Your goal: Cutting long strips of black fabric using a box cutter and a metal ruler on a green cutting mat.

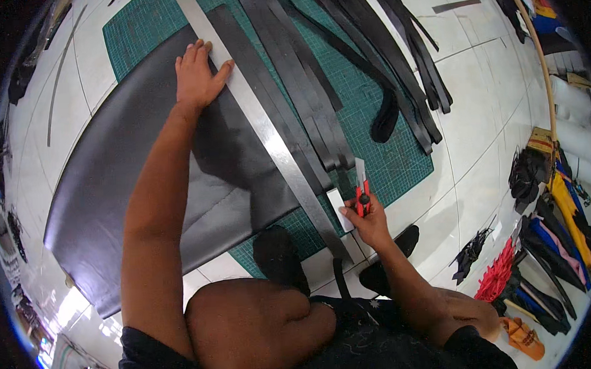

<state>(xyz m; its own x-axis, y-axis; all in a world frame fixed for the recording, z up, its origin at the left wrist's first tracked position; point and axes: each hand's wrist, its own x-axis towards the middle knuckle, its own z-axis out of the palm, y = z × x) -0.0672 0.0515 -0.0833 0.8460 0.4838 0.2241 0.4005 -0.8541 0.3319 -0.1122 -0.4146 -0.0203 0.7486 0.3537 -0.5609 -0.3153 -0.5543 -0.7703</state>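
My left hand (200, 78) lies with fingers spread on black leather-like sheet (130, 165), its fingertips and thumb against the edge of a long metal ruler (267, 130). The ruler runs slantwise over the sheet, from the far edge down toward my feet. In my right hand (371, 224) is a red utility knife (363, 198), its blade out and pointing away from me. My right thumb also touches a small white rectangular piece (339, 207) beside the knife. Right of the ruler lies a narrow black strip (254, 71), with more cut strips (284, 79) beyond it.
A green cutting mat (400, 167) lies beneath on the white tiled floor (480, 110). Further black strips (369, 56) spread over its right side. My feet in dark socks (279, 254) are at its near edge. Red scraps (497, 271) and coloured material (567, 212) lie at right.
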